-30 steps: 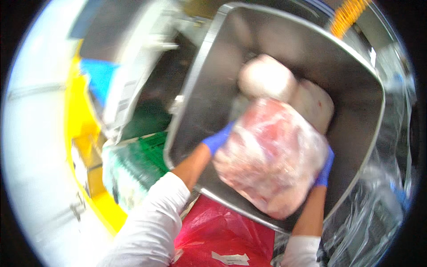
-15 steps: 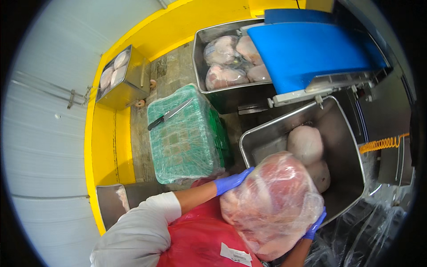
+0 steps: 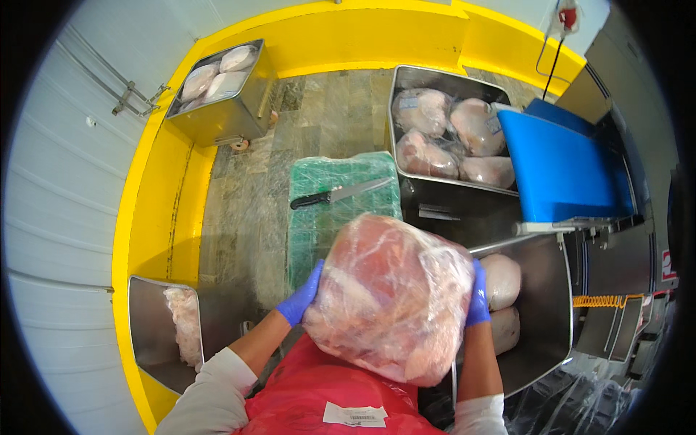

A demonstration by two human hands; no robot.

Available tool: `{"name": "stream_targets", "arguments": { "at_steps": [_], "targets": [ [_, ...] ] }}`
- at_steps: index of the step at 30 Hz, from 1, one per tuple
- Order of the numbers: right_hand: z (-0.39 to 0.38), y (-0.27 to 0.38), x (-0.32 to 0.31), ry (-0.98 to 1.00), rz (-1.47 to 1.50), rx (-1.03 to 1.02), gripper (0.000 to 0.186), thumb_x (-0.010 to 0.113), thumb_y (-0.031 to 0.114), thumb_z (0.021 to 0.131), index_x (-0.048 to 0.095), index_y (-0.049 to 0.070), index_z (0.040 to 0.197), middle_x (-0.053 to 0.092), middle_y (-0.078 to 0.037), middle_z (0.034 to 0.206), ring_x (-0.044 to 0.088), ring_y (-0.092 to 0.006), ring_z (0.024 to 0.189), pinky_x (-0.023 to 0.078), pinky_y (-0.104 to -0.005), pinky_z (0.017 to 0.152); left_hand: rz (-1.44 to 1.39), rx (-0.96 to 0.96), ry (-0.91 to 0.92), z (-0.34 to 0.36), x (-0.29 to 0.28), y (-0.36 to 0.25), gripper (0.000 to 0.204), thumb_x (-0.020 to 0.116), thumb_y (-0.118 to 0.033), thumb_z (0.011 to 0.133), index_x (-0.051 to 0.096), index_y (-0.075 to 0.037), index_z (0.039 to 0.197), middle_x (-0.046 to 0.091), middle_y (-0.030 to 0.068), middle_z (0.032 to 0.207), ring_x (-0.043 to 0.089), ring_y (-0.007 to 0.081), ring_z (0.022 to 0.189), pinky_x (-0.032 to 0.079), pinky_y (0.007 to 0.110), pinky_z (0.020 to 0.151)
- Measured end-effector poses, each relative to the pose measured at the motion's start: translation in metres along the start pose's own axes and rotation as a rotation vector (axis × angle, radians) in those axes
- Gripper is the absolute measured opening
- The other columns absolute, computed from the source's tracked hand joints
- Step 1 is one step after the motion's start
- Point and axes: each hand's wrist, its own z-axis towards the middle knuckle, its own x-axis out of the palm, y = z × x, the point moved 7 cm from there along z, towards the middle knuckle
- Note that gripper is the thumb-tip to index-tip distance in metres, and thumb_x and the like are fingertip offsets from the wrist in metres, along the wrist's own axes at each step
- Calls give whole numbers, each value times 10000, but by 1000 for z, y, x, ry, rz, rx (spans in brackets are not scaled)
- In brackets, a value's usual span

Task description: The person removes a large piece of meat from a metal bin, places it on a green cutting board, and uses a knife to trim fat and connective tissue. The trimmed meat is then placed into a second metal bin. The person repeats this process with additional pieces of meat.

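A large piece of raw meat (image 3: 391,297) in clear plastic wrap is held up between my two blue-gloved hands, in front of my red apron. My left hand (image 3: 301,296) presses on its left side, and my right hand (image 3: 478,293) on its right side; most of the fingers are hidden behind or under it. Just beyond the meat stands a stack of green crates (image 3: 308,243) covered in clear film. On top of that lies a knife (image 3: 341,193) with a black handle, its blade pointing right.
At right, a steel bin (image 3: 554,290) holds two pale meat pieces. Behind it, another steel tub (image 3: 453,76) holds several bagged pieces beside a blue conveyor belt (image 3: 565,167). A steel cart (image 3: 225,119) with meat stands far left, and a bin (image 3: 145,319) with pale scraps near left.
The wrapped meat has moved left, from over the right steel bin's edge to in front of the green crates. Both hands have stayed on it, and my view has turned rightward.
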Motion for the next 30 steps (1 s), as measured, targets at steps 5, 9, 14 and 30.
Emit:
{"name": "stream_targets", "arguments": {
  "at_steps": [5, 9, 14, 30],
  "targets": [
    [86, -29, 110, -75, -339, 80, 579, 574, 516, 1043, 654, 44, 1368, 686, -110, 1321, 633, -244, 1185, 480, -368, 1067, -120, -27, -18, -20, -79, -26, 849, 385, -710, 1059, 438, -51, 1590, 566, 124, 1528, 592, 242, 1337, 442, 397, 1172],
    [118, -44, 120, -169, -899, -175, 646, 689, 469, 992, 586, -6, 1418, 670, -156, 1335, 638, -293, 1197, 480, -418, 1076, 281, 105, -51, 6, -131, -5, 912, 323, -737, 1057, 370, -19, 1617, 471, 136, 1607, 474, 247, 1450, 348, 371, 1230],
    [20, -73, 246, -97, -1925, -701, 971, 823, 573, 791, 469, 41, 1522, 396, -376, 1553, 383, -612, 1408, 344, -670, 1145, 276, -238, -17, -14, -132, -50, 899, 295, -729, 1065, 396, -11, 1597, 421, 133, 1639, 403, 240, 1495, 328, 387, 1236],
    [-3, -79, 235, -72, -1776, -794, 919, 678, 632, 881, 439, 76, 1573, 304, -322, 1644, 235, -614, 1507, 202, -681, 1235, 1721, 816, -83, 185, -116, -249, 364, 712, -332, 946, 577, -35, 1105, 665, 269, 1056, 663, 476, 990, 532, 555, 840]
  ]
}}
